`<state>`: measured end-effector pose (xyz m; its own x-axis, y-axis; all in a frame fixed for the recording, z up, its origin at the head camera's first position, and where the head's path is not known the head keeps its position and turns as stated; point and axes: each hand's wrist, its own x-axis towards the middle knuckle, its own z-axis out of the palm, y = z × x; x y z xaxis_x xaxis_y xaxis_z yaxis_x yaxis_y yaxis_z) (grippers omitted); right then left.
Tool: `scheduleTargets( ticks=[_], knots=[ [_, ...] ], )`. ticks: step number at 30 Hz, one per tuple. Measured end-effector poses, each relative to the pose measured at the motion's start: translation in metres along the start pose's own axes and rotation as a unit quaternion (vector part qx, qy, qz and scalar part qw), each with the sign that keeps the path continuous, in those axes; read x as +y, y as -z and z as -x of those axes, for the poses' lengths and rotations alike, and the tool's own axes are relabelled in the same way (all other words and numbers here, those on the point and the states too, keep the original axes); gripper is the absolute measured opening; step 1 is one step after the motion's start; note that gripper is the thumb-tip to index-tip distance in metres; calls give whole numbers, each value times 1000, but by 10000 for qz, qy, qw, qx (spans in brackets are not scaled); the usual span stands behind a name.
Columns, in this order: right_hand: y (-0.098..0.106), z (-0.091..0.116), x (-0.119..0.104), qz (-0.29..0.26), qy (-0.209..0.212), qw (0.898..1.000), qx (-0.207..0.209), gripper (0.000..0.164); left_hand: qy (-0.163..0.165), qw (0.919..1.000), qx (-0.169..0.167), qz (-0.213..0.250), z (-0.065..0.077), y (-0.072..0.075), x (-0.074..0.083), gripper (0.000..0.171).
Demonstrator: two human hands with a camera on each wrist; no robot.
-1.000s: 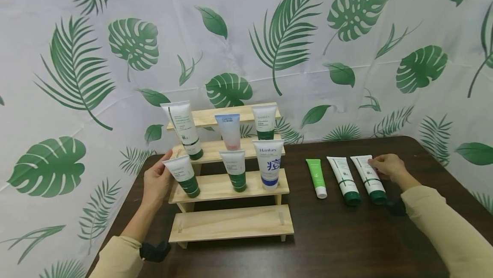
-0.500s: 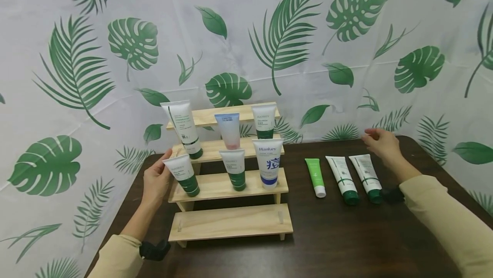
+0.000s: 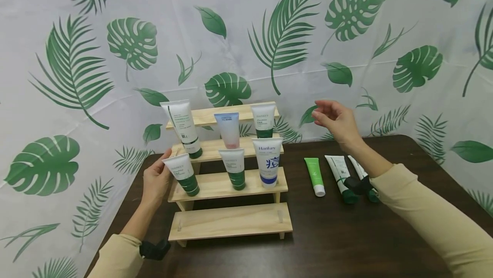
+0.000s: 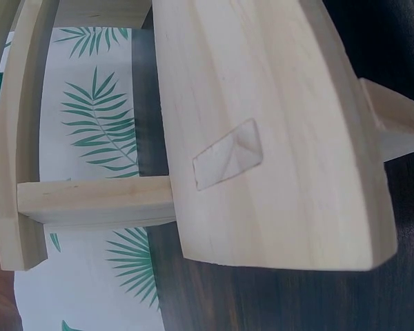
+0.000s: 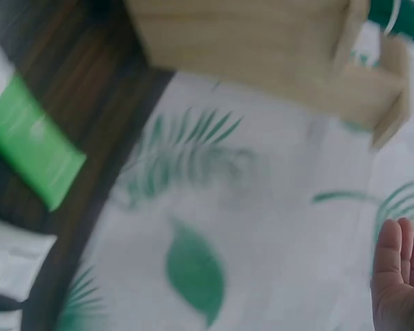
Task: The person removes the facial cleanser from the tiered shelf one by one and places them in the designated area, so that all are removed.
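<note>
A tiered wooden display stand (image 3: 231,223) stands on the table, with several tubes on its upper tiers. My left hand (image 3: 155,179) holds the stand's left edge, beside the white-and-green tube (image 3: 182,174). Its fingertips partly pass behind the boards; in the left wrist view only a bit of the hand (image 4: 0,300) shows at the lower left. My right hand (image 3: 334,123) is raised right of the stand, holding nothing, fingers loosely bent. It is nearest the small white-and-green tube (image 3: 263,119). In the right wrist view its fingers (image 5: 388,252) are at the lower right.
A bright green tube (image 3: 316,176) lies on the dark table (image 3: 327,239), right of the stand. Beside it are two white tubes with green caps, one (image 3: 339,171) partly covered by my right wrist's black band (image 3: 358,185). A leaf-print cloth (image 3: 246,34) hangs behind.
My right hand has left the rightmost lying tube, risen, and moved left towards the stand with nothing in it. My left hand keeps its place at the stand's edge.
</note>
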<state>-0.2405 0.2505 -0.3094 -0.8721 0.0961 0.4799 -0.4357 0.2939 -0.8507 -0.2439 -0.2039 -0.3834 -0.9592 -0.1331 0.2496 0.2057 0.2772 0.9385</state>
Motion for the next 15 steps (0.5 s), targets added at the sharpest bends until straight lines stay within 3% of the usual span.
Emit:
scheduleTargets(
  ticks=[7, 15],
  knots=[
    [-32, 0, -27, -2, 236, 9991, -352, 42, -20, 10000, 2, 13, -1, 0, -1, 41],
    [-53, -4, -38, -194, 276, 9961, -810, 44, 1, 10000, 40, 70, -1, 0, -3, 41]
  ],
)
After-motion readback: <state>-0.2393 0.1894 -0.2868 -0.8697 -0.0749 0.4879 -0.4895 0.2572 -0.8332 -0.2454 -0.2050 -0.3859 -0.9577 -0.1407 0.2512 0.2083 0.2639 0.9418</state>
